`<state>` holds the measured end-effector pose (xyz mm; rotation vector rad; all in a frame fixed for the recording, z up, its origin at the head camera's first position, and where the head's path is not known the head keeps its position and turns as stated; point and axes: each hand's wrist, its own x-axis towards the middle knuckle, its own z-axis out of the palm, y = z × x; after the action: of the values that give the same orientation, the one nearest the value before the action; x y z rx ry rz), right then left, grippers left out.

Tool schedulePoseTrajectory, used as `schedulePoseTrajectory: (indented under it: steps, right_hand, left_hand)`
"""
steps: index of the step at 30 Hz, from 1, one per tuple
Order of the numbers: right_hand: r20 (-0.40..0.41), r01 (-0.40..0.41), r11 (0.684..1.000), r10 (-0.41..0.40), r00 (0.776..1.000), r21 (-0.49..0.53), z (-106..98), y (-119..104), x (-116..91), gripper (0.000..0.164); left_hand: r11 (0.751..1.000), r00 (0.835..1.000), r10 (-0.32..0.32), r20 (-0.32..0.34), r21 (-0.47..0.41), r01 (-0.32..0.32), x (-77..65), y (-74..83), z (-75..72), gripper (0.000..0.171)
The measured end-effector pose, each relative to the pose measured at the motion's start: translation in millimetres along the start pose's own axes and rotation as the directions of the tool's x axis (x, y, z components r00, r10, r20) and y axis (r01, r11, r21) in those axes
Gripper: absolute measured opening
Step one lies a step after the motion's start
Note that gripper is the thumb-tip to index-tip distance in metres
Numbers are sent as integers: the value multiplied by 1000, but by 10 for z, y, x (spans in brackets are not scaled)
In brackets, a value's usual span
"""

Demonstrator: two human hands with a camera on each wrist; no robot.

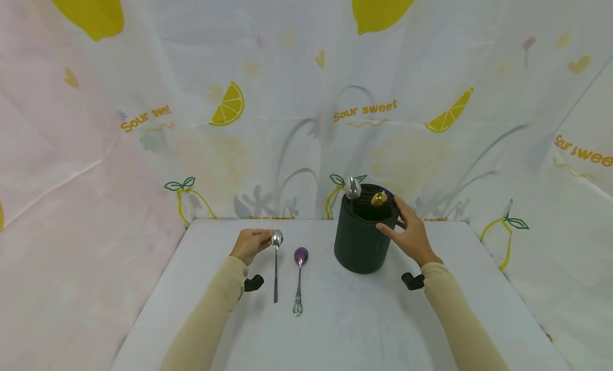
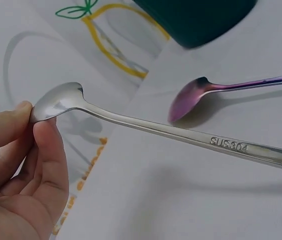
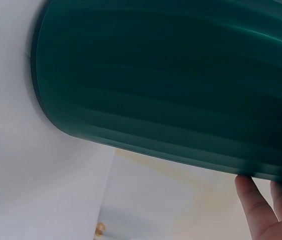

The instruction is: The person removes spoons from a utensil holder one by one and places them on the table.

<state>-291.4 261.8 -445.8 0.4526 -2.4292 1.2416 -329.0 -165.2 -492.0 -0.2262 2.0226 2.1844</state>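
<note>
A silver long-handled spoon (image 2: 146,122) is pinched at the tip of its bowl between the thumb and fingers of my left hand (image 1: 251,244). Its handle points toward me and carries the stamp SUS304. To its right lies a purple spoon (image 1: 300,270) with a green ornament at the handle's end. My right hand (image 1: 411,235) rests on the right side of a dark green utensil holder (image 1: 361,248), thumb at the front and fingers spread toward the back. In the right wrist view its straight fingertips (image 3: 248,192) touch the holder's wall (image 3: 156,100).
Inside the holder stand a silver spoon (image 1: 353,188) and a gold spoon (image 1: 379,199), bowls up. A white cloth (image 1: 354,328) covers the table. Behind it hangs a lemon-printed curtain (image 1: 287,163).
</note>
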Motion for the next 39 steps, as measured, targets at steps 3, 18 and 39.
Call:
schedulePoseTrajectory:
  steps: [3,18,39]
  right_hand:
    - [0,-5,1000,5,1000,-1,0,7,-4,88]
    - [6,-5,1000,5,1000,-4,12,7,27,89]
    - [3,-24,1000,24,1000,-4,2,-20,16,89]
  left_hand:
    - [1000,1000,-14,-9,-19,14,23,-35,4,32]
    - [995,998,-51,-35,-91,48,213,-378,20,30]
    - [988,993,-65,-100,135,79,249,-489,61,24]
